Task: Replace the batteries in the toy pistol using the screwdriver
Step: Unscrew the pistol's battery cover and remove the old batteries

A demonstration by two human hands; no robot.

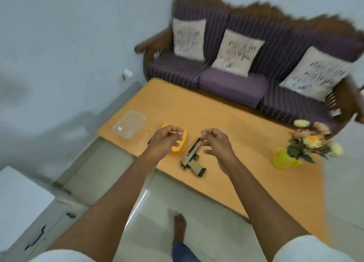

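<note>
A black and yellow toy pistol (194, 159) lies flat on the orange table (226, 124), its muzzle pointing away from me. My right hand (215, 143) hovers over the muzzle end with thumb and forefinger curled close to the barrel; blur hides whether they grip it. My left hand (164, 140) hangs loosely curled over an orange plastic box (180, 144), with nothing visible in it. A thin dark object (149, 141), possibly the screwdriver, pokes out from behind my left wrist.
A clear plastic container (129, 124) rests near the table's left corner. A yellow pot of flowers (285, 160) stands at the right. A purple sofa (232, 84) with three cushions runs behind the table. My bare foot (180, 224) is on the tiled floor below.
</note>
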